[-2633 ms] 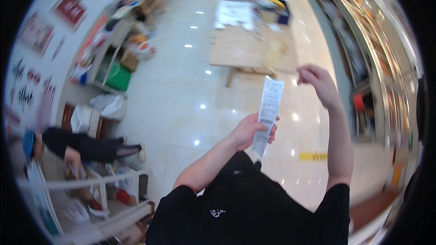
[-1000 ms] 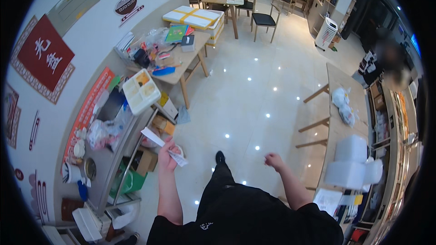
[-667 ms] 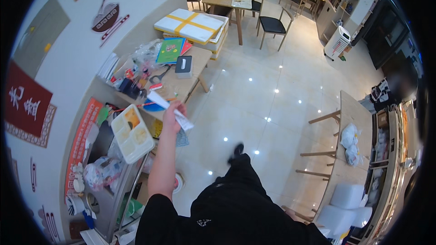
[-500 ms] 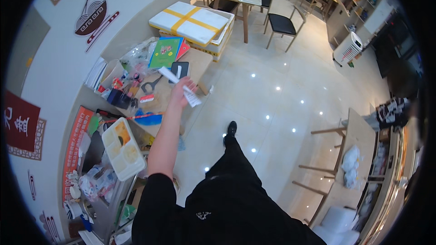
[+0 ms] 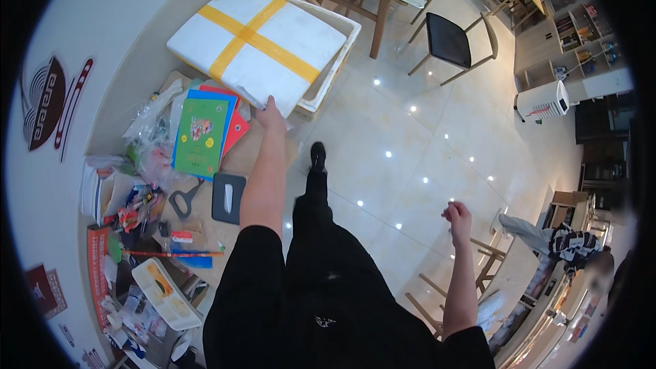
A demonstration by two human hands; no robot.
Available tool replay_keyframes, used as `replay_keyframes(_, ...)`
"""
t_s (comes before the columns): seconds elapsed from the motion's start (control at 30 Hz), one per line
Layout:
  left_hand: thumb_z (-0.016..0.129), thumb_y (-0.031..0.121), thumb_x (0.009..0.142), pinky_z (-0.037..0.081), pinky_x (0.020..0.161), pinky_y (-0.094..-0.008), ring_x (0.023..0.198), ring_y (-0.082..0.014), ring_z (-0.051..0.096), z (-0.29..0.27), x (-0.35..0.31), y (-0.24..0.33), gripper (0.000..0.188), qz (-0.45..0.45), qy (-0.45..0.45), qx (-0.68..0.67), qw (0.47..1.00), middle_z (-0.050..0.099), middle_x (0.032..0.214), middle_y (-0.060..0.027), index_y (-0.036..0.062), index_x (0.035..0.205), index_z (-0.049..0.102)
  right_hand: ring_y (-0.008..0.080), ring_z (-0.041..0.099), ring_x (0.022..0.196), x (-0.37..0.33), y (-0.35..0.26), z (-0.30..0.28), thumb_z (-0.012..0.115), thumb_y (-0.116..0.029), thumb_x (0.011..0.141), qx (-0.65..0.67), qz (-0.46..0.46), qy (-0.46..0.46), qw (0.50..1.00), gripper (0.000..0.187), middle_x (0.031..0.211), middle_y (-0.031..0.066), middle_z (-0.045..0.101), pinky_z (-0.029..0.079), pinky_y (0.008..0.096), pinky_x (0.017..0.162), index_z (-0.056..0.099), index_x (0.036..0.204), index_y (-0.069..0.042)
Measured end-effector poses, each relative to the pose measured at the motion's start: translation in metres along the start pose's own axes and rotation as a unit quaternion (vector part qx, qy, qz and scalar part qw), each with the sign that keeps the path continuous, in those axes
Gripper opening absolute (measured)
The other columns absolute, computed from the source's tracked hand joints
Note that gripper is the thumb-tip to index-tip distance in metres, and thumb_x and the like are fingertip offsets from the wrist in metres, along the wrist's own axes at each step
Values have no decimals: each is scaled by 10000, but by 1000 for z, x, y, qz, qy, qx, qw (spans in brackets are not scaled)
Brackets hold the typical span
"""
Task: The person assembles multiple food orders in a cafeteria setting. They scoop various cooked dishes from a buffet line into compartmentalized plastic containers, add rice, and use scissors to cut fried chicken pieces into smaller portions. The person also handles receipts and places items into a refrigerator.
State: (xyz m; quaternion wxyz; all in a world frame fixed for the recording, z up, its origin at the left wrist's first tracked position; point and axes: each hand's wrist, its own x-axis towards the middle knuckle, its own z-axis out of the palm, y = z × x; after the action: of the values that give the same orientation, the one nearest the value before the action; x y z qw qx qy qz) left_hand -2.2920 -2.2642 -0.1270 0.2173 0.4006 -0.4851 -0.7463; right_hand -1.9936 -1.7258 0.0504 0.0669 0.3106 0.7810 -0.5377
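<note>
My left hand point(image 5: 270, 115) reaches forward to the near edge of a white foam box lid point(image 5: 273, 31) crossed with yellow tape. Its fingers are closed on a white paper strip point(image 5: 250, 96), which is hard to tell apart from the lid's edge behind it. Whether the fingers also touch the lid I cannot tell. My right hand point(image 5: 459, 221) hangs out over the floor on the right, fingers loosely curled, with nothing visible in them. The lid sits askew on a white foam box point(image 5: 335, 82). Beside it lie a green booklet point(image 5: 199, 138) and a red one point(image 5: 236, 131).
The cluttered table on the left holds scissors point(image 5: 184, 198), a dark flat tablet-like thing point(image 5: 227, 198) and a compartment food tray point(image 5: 164, 292). A black-seated chair point(image 5: 447, 39) and a white upright appliance point(image 5: 542, 102) stand ahead. Another person point(image 5: 574, 242) is at the right.
I have stepped forward, so the foam box and booklets appear closer. My left hand has moved from above the table to the lid's edge. My right hand has come into view.
</note>
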Motion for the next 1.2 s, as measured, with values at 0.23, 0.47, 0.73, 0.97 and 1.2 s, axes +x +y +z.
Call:
replay_keyframes(0.23, 717, 85, 921, 566, 862, -362, 1027, -232, 657, 24, -27, 100, 358, -105, -53, -106, 987, 658, 1161, -110, 6, 1240, 573, 139, 655, 904, 198, -117, 217, 623, -164, 962, 71, 46, -200, 976, 276, 997, 67, 676, 535, 263, 768, 645, 1186, -5)
replay_keyframes(0.47, 544, 265, 1042, 515, 1026, -418, 1205, -236, 627, 33, -56, 257, 449, -194, -39, -117, 973, 617, 1356, -109, 36, 1425, 497, 232, 592, 1202, 382, -192, 554, 701, -294, 894, -73, 142, -342, 926, 524, 1248, 119, 625, 489, 346, 996, 560, 1309, -7)
replay_keyframes(0.73, 505, 343, 1050, 632, 815, -462, 1040, -313, 704, 3, -54, 304, 524, -155, 46, -99, 982, 588, 1353, -208, 34, 1465, 422, 376, 451, 1377, 456, -161, 658, 739, -485, 841, -206, 265, 49, 941, 905, 1530, 187, 379, 424, 522, 1084, 326, 1489, -7)
replay_keyframes(0.97, 532, 452, 1023, 549, 870, -425, 1135, -301, 629, -11, -62, 294, 666, -20, 138, 94, 986, 518, 1414, -207, 43, 1517, 349, 391, 541, 1288, 480, -185, 643, 740, -557, 836, -104, 343, -23, 933, 829, 1338, 218, 590, 438, 506, 1054, 492, 1372, 24)
replay_keyframes(1.2, 553, 382, 1032, 504, 1016, -469, 1195, -263, 628, 37, -67, 270, 538, -225, 28, -56, 972, 612, 1374, -111, 61, 1455, 468, 281, 657, 942, 430, -244, 594, 806, -289, 792, 236, 273, -123, 924, 625, 1015, 197, 662, 532, 438, 778, 476, 1195, 57)
